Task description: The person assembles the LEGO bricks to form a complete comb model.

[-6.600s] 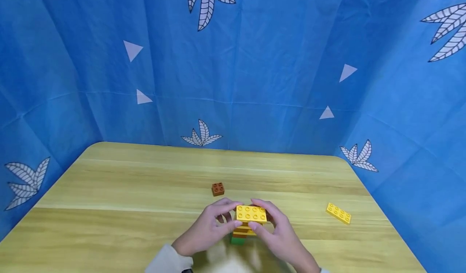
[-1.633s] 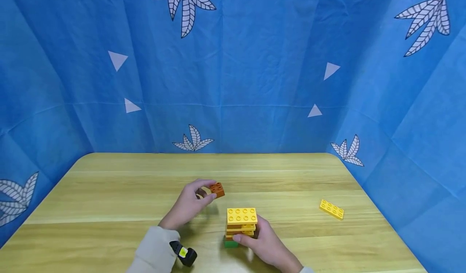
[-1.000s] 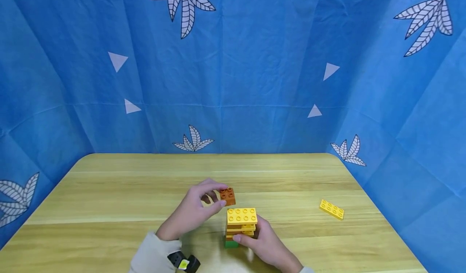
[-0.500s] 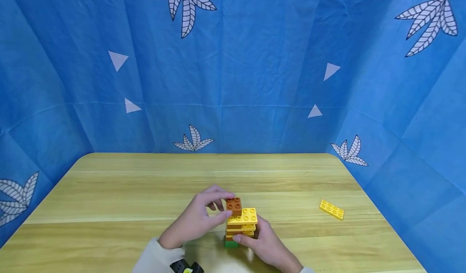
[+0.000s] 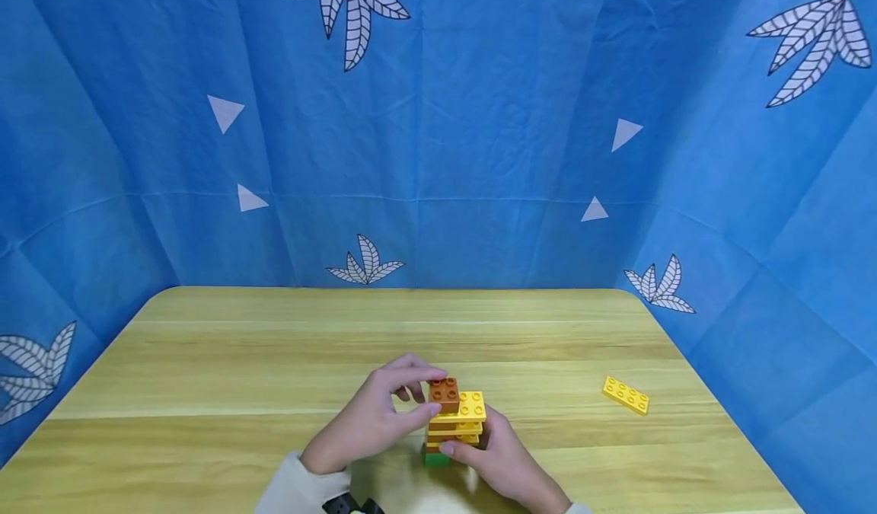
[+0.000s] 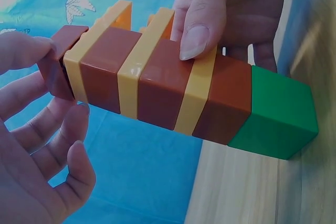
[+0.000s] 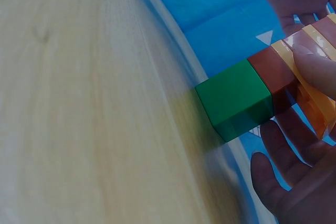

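Note:
A tower of toy building bricks [image 6: 165,85] stands on the table, with a green brick [image 6: 275,111] at its foot and brown bricks and yellow plates alternating above. My left hand [image 5: 377,415] pinches a small brown brick [image 5: 444,396] between thumb and fingers. That brick sits over the left half of the top yellow plate [image 5: 473,406]; a thin dark gap shows between the two in the left wrist view. Lower down, my right hand [image 5: 503,461] grips the tower from the right, its thumb on the near side.
A loose yellow plate with studs [image 5: 626,396] lies to the right on the wooden table [image 5: 274,377]. Behind the table and at both sides hangs a blue curtain [image 5: 466,141] printed with leaves and triangles.
My left hand has lifted the brown brick off the table, carried it right and toward me, and lowered it onto the tower's top left. My right hand has kept its hold.

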Demonstrator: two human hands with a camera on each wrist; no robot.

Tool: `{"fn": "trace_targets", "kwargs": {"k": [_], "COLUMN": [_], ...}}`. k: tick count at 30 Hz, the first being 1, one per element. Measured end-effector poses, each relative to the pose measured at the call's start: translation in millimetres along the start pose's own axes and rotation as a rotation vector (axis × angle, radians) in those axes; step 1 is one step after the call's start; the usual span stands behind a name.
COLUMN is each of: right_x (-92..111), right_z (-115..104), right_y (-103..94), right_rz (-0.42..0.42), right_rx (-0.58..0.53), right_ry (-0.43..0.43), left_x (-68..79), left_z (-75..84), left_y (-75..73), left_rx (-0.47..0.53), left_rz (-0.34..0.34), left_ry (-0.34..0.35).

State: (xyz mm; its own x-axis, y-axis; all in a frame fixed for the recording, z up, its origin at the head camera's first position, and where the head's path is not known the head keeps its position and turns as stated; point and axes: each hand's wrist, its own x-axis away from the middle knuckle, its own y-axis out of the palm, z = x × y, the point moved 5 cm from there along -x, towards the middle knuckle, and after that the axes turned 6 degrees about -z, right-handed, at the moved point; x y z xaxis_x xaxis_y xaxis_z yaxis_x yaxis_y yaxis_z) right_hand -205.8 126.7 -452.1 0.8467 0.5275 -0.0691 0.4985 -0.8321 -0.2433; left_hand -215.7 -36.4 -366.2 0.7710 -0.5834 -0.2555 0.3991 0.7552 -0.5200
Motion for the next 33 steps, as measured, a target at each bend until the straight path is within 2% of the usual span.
{"fn": "trace_targets", "kwargs": {"k": [33], "right_x": [1.8], "right_z": [0.6], "right_y": [1.7], "right_rz": [0.004], "right_rx": [0.006], "right_ry": [0.012], "left_x": [5.6], "left_z": [1.4], "left_y": [4.0], "left_rx": [-0.014], "left_rz": [0.005], "left_ry": [-0.013]}}
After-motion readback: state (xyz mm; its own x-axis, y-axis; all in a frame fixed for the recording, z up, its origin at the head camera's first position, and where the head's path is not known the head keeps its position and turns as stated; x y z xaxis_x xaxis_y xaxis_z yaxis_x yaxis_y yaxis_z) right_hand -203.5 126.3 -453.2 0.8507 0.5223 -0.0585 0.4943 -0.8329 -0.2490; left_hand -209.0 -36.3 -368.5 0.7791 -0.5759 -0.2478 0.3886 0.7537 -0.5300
